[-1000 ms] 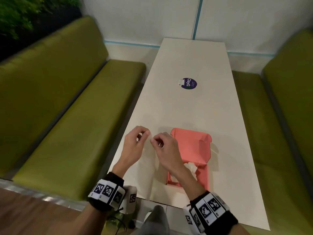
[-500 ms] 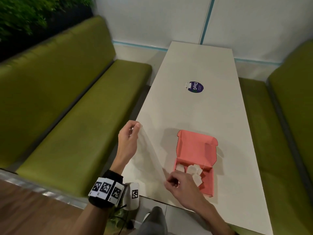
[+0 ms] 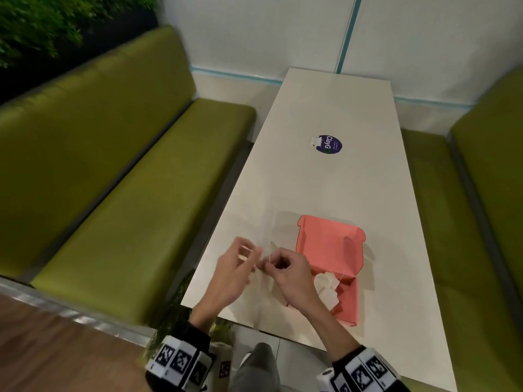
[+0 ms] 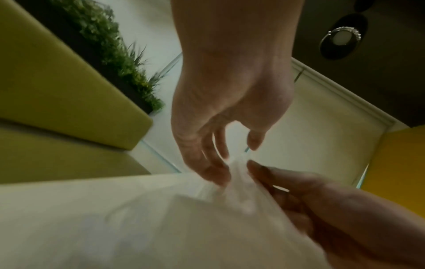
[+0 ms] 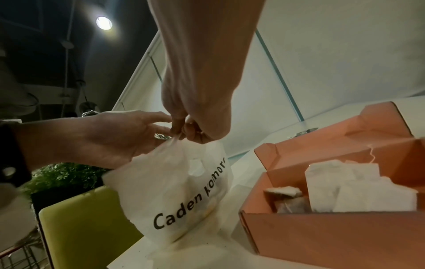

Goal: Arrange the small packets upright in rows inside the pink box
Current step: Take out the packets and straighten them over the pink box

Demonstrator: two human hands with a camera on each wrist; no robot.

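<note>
The top of a thin white plastic bag (image 5: 181, 196) is pinched between the curled fingers and thumb of the right hand (image 5: 197, 116), as the right wrist view shows plainly. The left hand (image 3: 230, 274) is held just beside it, its fingers (image 4: 215, 171) loosely bent and touching the gathered plastic; whether anything is actually gripped by them cannot be told, since that hand is blurred in the head view and the contact is smeared in the left wrist view. Below the fingers the bag hangs down to the white table (image 3: 325, 188), and its contents are hidden by the cloudy plastic. Black lettering is printed on the bag's side, read as "Caden" followed by a second word cut off by a fold. Just to the right of the right hand a pink box (image 3: 349, 304) is stood on the table with its lid (image 3: 329, 244) folded back. Several small white packets (image 5: 358, 191) are held in it, piled loosely and tilted rather than in rows; at least one thin string is seen among them, and those at the bottom are partly hidden by the box wall. Further from the hands, a round dark sticker (image 3: 329, 144) is stuck to the table, marked "ClayG"; its smaller print is too fine to be read.
</note>
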